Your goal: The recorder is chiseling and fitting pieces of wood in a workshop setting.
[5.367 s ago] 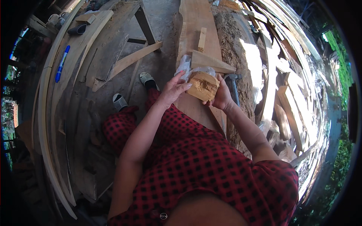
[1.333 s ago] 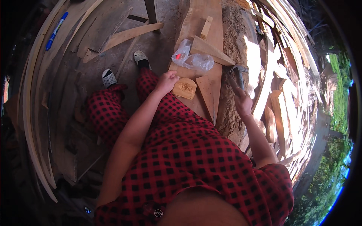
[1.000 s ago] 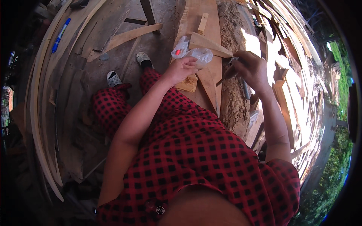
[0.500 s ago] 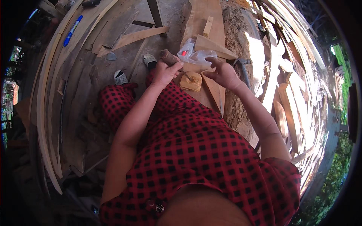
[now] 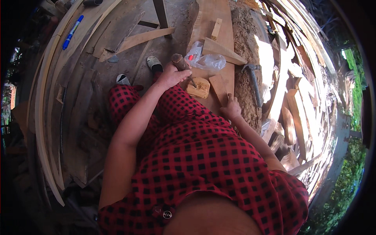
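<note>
Chisel (image 5: 180, 62) sits clasped in my left grip (image 5: 171, 76), tip over the hollowed wooden block (image 5: 199, 91) on the plank (image 5: 213, 11); my right grip (image 5: 231, 108) touches the tapered board (image 5: 218, 87), whether clasping it I cannot tell.

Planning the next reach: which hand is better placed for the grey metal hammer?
Right, I'd judge: the right hand, over a brown tapered board, is nearer the grey metal hammer; the left hand grips a brown-handled chisel, its tip at the yellowish wooden block.
</note>
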Tool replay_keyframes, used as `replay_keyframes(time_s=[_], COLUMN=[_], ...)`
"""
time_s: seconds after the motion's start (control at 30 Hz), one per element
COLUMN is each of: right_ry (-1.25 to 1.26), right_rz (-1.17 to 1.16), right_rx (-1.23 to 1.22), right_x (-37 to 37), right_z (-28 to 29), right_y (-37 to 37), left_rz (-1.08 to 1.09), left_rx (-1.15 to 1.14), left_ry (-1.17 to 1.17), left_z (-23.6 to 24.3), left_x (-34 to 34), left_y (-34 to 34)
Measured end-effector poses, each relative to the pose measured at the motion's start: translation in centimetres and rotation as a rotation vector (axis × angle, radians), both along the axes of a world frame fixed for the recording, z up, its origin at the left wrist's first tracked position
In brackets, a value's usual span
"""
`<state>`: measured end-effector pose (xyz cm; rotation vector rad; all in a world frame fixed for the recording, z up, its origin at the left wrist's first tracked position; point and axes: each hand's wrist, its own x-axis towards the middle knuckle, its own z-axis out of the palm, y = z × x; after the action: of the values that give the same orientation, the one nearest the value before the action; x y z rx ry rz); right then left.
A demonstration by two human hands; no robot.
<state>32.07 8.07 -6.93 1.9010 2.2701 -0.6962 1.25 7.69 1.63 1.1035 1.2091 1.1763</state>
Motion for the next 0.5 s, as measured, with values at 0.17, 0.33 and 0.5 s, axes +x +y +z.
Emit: replay_keyframes(time_s=[0.17, 0.33, 0.5], right_ry=[-0.095, 0.444, 1.082], right_rz=[-0.037, -0.281, -0.549], right_rx=[-0.03, -0.33, -0.767], right_x=[-0.4, 2.0, 3.1], right_z=[-0.4, 0.6, 4.4], right_y=[0.5, 2.2, 1.7], left_rz=[-0.143, -0.109, -0.05], left_rx=[-0.057, -0.077, -0.067], left_ry=[0.072, -0.007, 0.056], left_z=[0.2, -0.3, -0.8], left_x=[-1.3, -1.9, -2.2], left_y=[0.8, 0.5, 0.7])
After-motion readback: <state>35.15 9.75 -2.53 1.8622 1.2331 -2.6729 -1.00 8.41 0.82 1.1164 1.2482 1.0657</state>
